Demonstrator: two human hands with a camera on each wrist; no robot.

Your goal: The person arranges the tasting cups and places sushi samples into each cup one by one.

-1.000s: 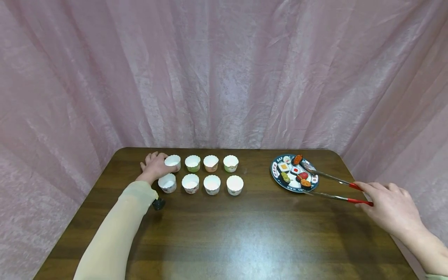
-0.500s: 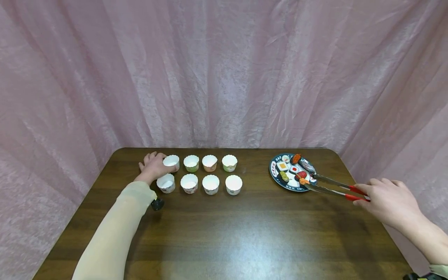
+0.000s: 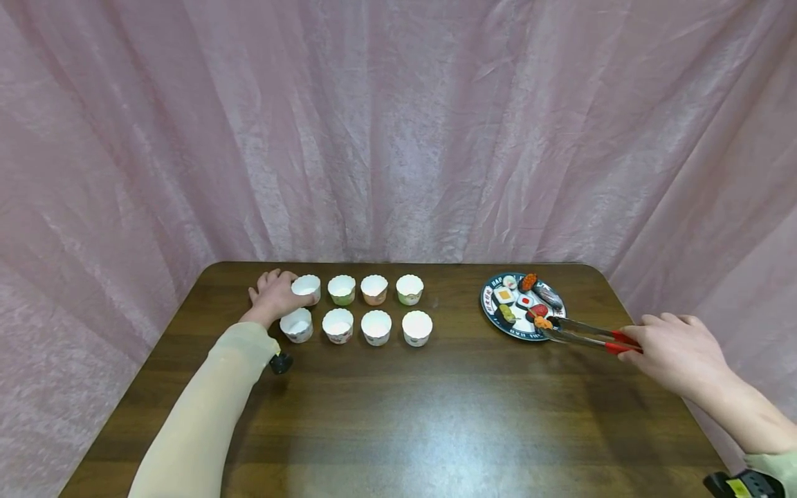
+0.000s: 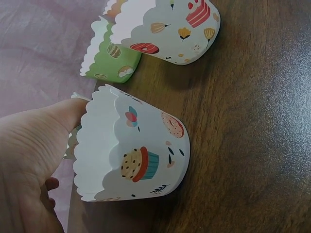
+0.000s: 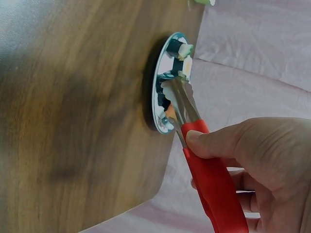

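My left hand [image 3: 272,301] holds the back-left paper baking cup [image 3: 306,285], thumb across its front. In the left wrist view, a nearer white cup [image 4: 141,150] with cupcake prints hides most of the held cup and the thumb's tip. My right hand [image 3: 679,349] grips metal tongs [image 3: 591,335] by the red handles [image 5: 214,184], thumb pressing on one arm. The tongs' tips are close together at the near-right side of a round patterned plate [image 3: 487,304], about an orange-topped sushi piece [image 3: 543,323]. Whether they pinch it is unclear.
Several scalloped paper cups stand in two rows, including a green one [image 3: 342,292] behind and a white one [image 3: 417,329] in front. Other sushi pieces, such as a dark silvery one [image 3: 547,296], lie on the plate. A pink curtain [image 3: 398,138] hangs behind the wooden table [image 3: 386,415].
My right hand has squeezed the tongs from wide apart to nearly together around the orange-topped sushi, moving slightly left. My left hand has stayed at the same cup.
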